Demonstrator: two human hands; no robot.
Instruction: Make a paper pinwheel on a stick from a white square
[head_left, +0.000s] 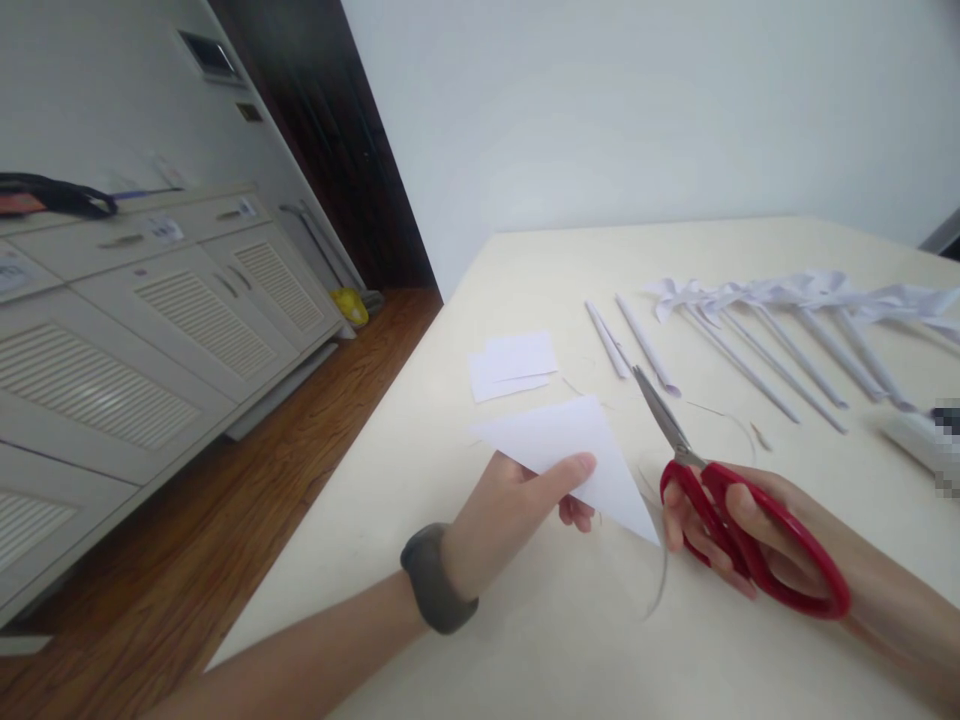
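Observation:
My left hand pinches a white paper folded into a triangle, thumb on top, just above the cream table. My right hand grips red-handled scissors, fingers through the loops. The metal blades are shut and point up and to the left, just right of the paper. A dark band sits on my left wrist.
Two small white paper sheets lie beyond the triangle. Rolled paper sticks and a row of white paper pinwheels fill the far right. A white object lies at the right edge. Cabinets and wood floor are on the left.

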